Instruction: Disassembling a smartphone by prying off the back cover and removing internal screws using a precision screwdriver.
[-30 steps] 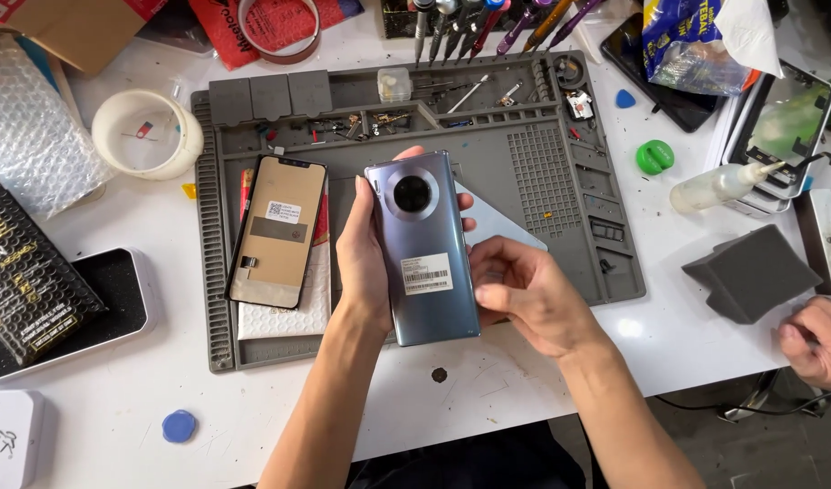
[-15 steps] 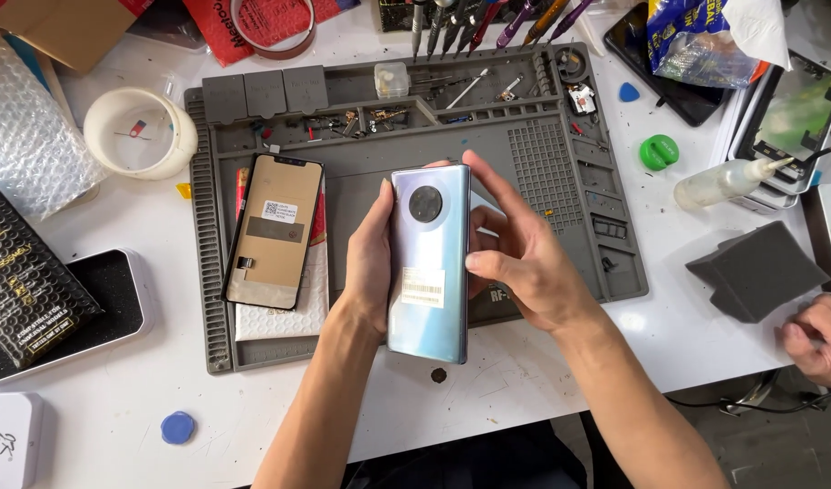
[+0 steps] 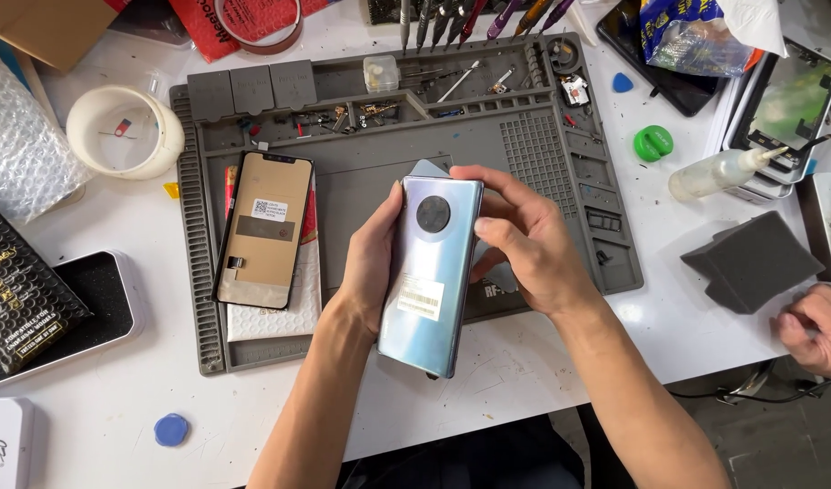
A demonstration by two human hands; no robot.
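Two hands meet on a single phone (image 3: 432,272), which is held back-side up just above the grey repair mat (image 3: 542,154), its round camera ring toward the far end and a white label toward the near end. Its long axis runs nearly straight away from the person, tipped a little to the right at the top. The left hand (image 3: 372,258) cradles the phone from its left edge, palm under the body and fingers wrapped beneath, so it is clamped on the phone. The right hand (image 3: 524,244) comes in from the right side, thumb and fingertips pressed along the phone's upper right edge beside the camera ring, also gripping it; the wrist is bent inward and the forearm angles up from the lower right. Both hands are equally close, one on each long edge. A flat bluish-grey piece shows just behind the phone's top end. On the mat to the left lies a separate screen panel (image 3: 263,231) face down on a white pad, well apart from the hands. Another person's hand (image 3: 818,326) rests at the right edge of the surface (image 3: 89,426) near a dark foam block (image 3: 750,261).
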